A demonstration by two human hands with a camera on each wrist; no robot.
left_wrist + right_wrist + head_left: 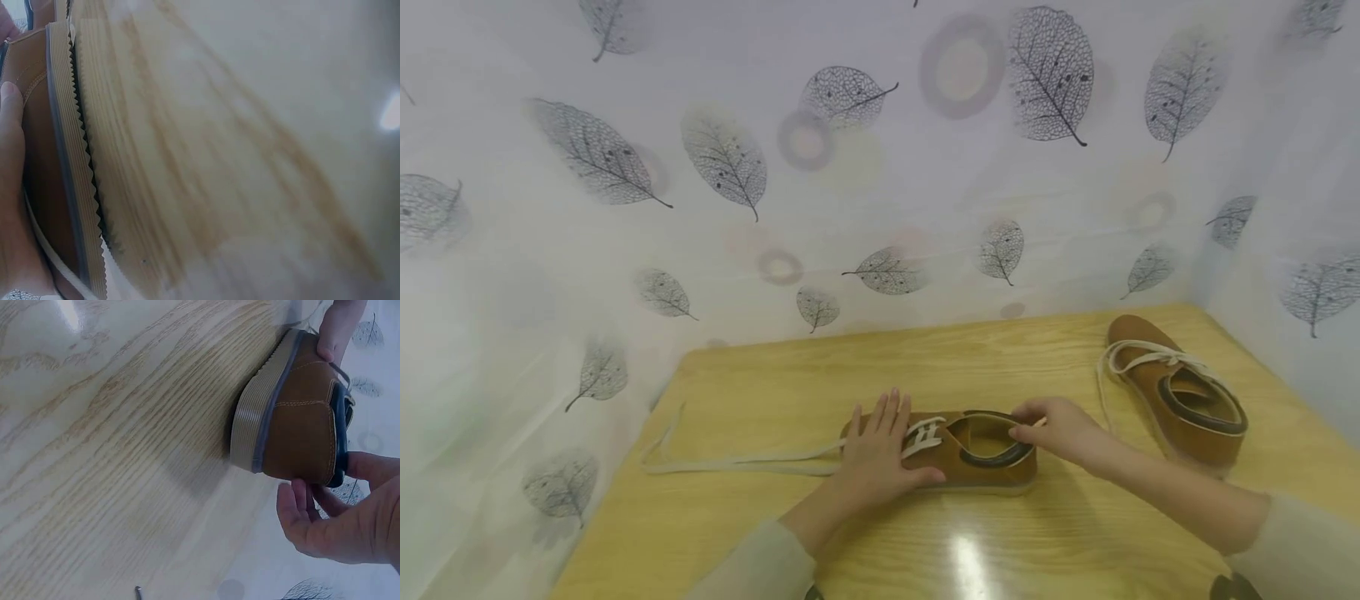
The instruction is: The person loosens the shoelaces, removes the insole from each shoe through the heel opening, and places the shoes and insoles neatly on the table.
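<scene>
A brown lace-up shoe [958, 473] lies sole down on the wooden table, toe to the left and heel to the right. My left hand [874, 458] rests over its toe and front with fingers extended, covering much of that end. At the heel, my right hand [1063, 432] pinches the padded collar, thumb on the inner side and fingers behind, as the right wrist view of the heel [297, 440] shows. White laces [928, 433] cross the tongue, and a long loose lace [737, 463] trails left. The left wrist view shows the ridged sole [75, 144] beside my hand.
A second brown shoe [1206, 429] stands at the table's right side, its white lace [1105, 383] hanging loose to the left. Behind the wooden table [820, 367] and along its sides hangs a pale leaf-patterned sheet [895, 192].
</scene>
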